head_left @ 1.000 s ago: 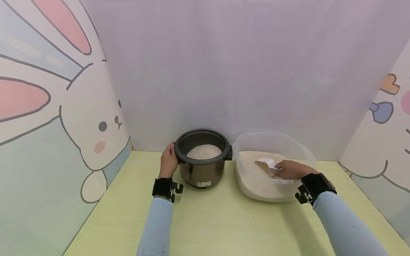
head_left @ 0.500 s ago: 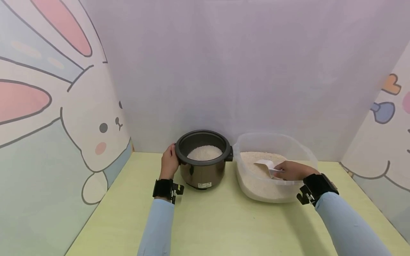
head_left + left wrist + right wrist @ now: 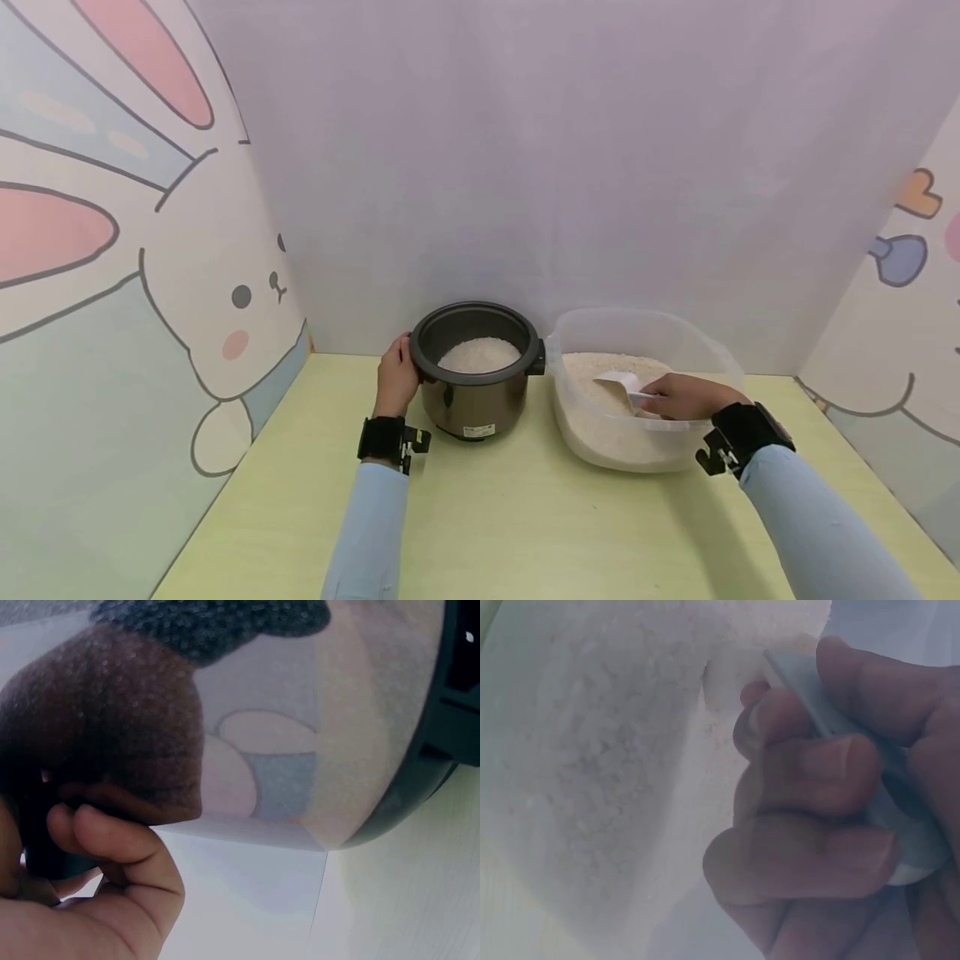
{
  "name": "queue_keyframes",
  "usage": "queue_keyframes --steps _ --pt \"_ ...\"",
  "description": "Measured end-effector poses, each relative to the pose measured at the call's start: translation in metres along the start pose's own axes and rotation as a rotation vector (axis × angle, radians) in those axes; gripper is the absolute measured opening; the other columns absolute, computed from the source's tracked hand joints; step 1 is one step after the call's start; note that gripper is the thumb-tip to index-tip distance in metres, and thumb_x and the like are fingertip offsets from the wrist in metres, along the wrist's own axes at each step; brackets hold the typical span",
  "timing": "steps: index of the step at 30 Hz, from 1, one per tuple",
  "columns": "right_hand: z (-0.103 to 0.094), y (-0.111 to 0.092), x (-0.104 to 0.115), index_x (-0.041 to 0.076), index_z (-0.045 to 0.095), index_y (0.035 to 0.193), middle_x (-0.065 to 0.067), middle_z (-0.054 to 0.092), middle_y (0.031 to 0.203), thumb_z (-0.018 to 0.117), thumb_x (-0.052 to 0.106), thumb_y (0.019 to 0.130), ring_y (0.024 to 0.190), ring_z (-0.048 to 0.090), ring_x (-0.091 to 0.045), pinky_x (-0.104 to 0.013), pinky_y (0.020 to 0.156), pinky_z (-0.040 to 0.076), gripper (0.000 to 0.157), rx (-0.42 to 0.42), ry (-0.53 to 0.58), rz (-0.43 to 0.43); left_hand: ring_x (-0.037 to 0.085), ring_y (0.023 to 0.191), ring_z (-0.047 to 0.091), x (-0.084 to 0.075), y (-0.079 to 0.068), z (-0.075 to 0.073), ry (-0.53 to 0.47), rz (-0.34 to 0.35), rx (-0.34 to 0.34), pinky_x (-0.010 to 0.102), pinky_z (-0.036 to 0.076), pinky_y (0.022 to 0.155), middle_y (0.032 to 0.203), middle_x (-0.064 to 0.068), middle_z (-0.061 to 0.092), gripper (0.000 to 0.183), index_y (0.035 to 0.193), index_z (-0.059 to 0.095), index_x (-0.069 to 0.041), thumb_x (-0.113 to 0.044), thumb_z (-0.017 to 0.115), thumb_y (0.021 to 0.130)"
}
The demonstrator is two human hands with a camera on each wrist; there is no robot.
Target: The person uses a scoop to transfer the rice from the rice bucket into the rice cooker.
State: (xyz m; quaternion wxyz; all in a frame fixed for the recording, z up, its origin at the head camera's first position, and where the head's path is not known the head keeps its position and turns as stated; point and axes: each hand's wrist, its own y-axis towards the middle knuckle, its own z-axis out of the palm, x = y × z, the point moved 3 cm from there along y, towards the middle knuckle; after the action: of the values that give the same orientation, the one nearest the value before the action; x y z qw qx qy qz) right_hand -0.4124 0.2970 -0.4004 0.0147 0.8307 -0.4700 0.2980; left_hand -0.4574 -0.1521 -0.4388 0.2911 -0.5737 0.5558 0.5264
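In the head view, my left hand (image 3: 396,382) grips the left side handle of a dark rice cooker (image 3: 474,408) that stands lidless. The left wrist view shows the fingers curled around that black handle (image 3: 64,859). White rice (image 3: 480,356) lies inside the cooker. To its right is a clear plastic bin (image 3: 630,317) holding a lot of rice (image 3: 611,437). My right hand (image 3: 686,396) reaches over the bin's front rim and holds a white scoop (image 3: 624,382) by its handle (image 3: 802,682). The scoop's lower part sits at the rice surface; its contents are hard to tell.
A pale green table (image 3: 525,533) carries both vessels. Close behind them hangs a plain light curtain (image 3: 525,183). Cartoon-printed panels stand at the left (image 3: 195,333) and right (image 3: 892,333). The cooker's right handle (image 3: 537,358) is near the bin.
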Motion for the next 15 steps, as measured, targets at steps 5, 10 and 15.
queue_keyframes --steps 5,10,15 --pt "0.0002 0.0022 -0.0013 0.001 0.066 0.129 0.006 0.049 0.075 0.052 0.022 0.109 0.064 0.042 -0.008 -0.028 0.065 0.037 0.032 0.026 0.038 0.006 0.023 0.076 0.058 0.0006 0.0001 -0.0004 -0.018 0.003 0.0 0.03 0.048 0.068 0.109 0.021 0.064 0.044 0.145 0.054 -0.003 -0.028 0.034 0.114" --pt "0.0002 0.0015 -0.0002 0.004 0.069 0.122 0.005 0.043 0.07 0.051 0.021 0.11 0.06 0.038 -0.008 -0.027 0.061 0.034 0.028 0.033 0.085 0.0 0.024 0.079 0.059 0.0006 0.0006 -0.0011 -0.018 0.005 -0.003 0.03 0.048 0.069 0.112 0.021 0.064 0.044 0.145 0.054 -0.003 -0.027 0.034 0.114" --pt "-0.0014 -0.0009 -0.0009 0.005 0.068 0.123 0.005 0.037 0.063 0.05 0.022 0.11 0.053 0.032 -0.008 -0.026 0.054 0.033 0.029 0.043 0.155 0.001 0.024 0.079 0.059 -0.0004 0.0004 -0.0012 -0.019 0.002 -0.004 0.03 0.048 0.069 0.112 0.021 0.064 0.045 0.145 0.054 -0.003 -0.027 0.034 0.114"
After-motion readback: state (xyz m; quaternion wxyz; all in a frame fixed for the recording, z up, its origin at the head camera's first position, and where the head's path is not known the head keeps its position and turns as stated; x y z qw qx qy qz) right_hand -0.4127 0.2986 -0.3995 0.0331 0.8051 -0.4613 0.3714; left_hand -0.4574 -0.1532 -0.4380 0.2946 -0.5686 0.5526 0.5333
